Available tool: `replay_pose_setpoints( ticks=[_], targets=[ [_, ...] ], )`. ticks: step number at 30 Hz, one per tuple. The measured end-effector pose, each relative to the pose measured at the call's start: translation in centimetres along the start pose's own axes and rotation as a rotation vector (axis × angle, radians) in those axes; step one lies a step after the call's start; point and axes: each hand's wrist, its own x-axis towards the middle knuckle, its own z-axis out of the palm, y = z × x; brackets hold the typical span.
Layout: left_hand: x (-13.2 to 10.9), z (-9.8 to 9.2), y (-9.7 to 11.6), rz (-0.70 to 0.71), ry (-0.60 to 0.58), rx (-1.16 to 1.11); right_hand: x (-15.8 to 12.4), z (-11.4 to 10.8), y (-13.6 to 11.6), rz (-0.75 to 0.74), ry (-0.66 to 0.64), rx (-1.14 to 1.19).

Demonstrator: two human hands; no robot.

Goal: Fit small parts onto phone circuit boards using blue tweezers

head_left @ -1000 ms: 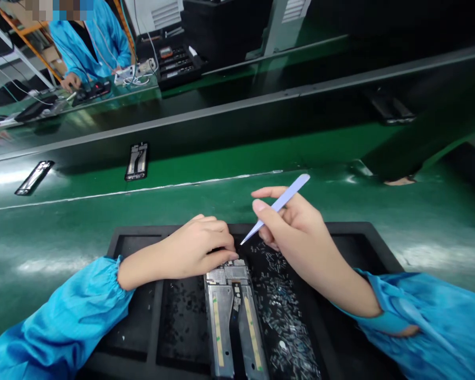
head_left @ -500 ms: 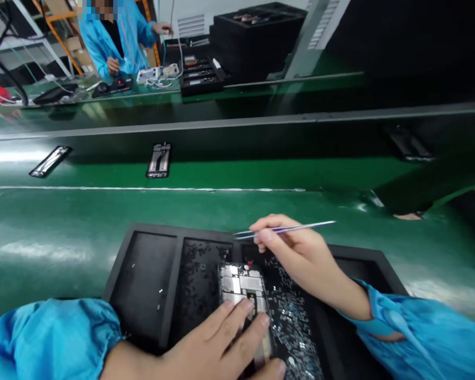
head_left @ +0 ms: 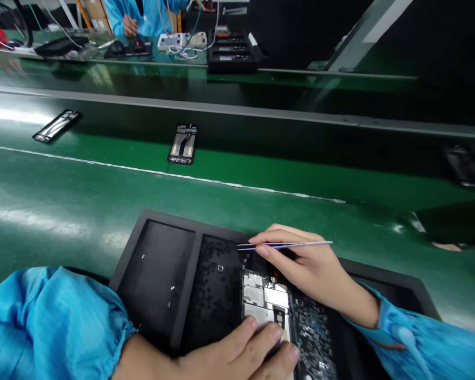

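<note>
An opened phone body (head_left: pixel 266 296) with silver metal plates lies over the black foam tray (head_left: pixel 198 228). My left hand (head_left: pixel 237 351) rests on its lower part, fingers spread and flat. Above the phone's top edge, my right hand (head_left: pixel 306 264) pinches thin metal tweezers (head_left: pixel 301 244) that point left. The tweezer tips are slightly apart over a tray compartment, with nothing visible between them. Many small dark pieces (head_left: pixel 216 295) lie in that compartment. Small shiny parts (head_left: pixel 314 332) fill the one right of the phone.
Two opened phone bodies (head_left: pixel 183 143) (head_left: pixel 57 125) lie on the green surface beyond the tray; another (head_left: pixel 467 168) is at the far right. Across a low barrier (head_left: pixel 221 108), a person in blue (head_left: pixel 148 18) works near a power strip (head_left: pixel 182 41) and a black tray (head_left: pixel 233 55).
The camera view has shifted, so the tray and far phones appear displaced. My left hand still rests on the phone, and my right hand still holds the tweezers, now nearer the phone's top.
</note>
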Motion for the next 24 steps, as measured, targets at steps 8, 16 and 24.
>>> replay_pose_setpoints(
  ticks=[8,16,24],
  targets=[
    [0.18,0.08,-0.06,0.016,-0.003,-0.02,0.21,0.22,-0.02,-0.004,-0.02,-0.009],
    [0.13,0.09,0.0,0.021,0.017,-0.027,-0.01,0.59,-0.47,-0.115,0.02,-0.034],
    [0.28,0.56,0.31,-0.061,0.1,-0.034,-0.39,0.93,-0.51,-0.221,0.058,-0.109]
  ],
)
